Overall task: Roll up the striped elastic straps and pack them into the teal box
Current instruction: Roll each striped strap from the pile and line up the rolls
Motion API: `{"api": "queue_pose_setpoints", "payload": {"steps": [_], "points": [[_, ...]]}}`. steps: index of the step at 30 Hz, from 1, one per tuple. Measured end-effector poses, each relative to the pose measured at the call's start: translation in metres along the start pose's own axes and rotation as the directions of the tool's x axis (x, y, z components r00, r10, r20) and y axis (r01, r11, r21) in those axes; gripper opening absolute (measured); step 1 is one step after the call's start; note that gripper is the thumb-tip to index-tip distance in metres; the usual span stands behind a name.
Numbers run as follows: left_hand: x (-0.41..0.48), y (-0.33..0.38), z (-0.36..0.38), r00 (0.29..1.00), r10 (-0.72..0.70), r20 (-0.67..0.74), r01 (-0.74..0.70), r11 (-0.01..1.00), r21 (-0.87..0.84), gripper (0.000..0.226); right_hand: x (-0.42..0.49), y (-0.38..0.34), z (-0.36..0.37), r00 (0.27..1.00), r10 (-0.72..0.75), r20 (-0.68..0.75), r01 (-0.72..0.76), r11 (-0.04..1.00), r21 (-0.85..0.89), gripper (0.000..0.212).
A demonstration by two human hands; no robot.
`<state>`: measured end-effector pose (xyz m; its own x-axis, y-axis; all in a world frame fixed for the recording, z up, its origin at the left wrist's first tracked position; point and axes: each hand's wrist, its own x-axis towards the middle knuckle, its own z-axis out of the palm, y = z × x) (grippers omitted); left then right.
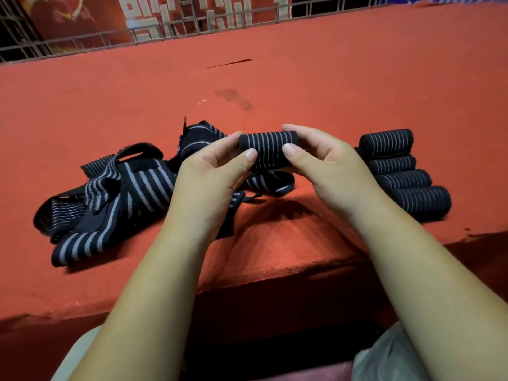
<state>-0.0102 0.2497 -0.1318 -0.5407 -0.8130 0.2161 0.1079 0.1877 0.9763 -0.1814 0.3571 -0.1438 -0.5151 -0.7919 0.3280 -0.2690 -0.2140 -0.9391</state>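
Note:
A black strap with grey stripes, rolled into a tight cylinder (268,148), is held above the red cloth between both hands. My left hand (211,174) pinches its left end with thumb and fingers. My right hand (327,166) grips its right end the same way. A loose tail of the strap (270,185) hangs below the roll. To the left lies a tangled heap of unrolled striped straps (115,193). At the right, several finished rolls (398,171) lie side by side in a row. No teal box is in view.
Everything rests on a red cloth-covered surface (302,86) whose front edge drops off just before my forearms. A metal railing (165,31) with a red banner runs along the far side. Dark stains mark the cloth beyond the straps.

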Motion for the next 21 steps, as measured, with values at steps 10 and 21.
{"api": "queue_pose_setpoints", "payload": {"steps": [10, 21], "points": [[0.001, -0.003, 0.029, 0.999, 0.05, -0.016, -0.047, 0.986, 0.158, 0.031, -0.005, -0.002, -0.024, 1.0, -0.009, -0.014, 0.006, 0.983, -0.184, 0.045], [0.015, -0.013, 0.09, 0.997, -0.07, 0.026, 0.07, 0.997, 0.014, 0.018, 0.003, -0.005, -0.081, 0.994, 0.069, -0.082, -0.095, 0.922, -0.375, 0.04]]}}
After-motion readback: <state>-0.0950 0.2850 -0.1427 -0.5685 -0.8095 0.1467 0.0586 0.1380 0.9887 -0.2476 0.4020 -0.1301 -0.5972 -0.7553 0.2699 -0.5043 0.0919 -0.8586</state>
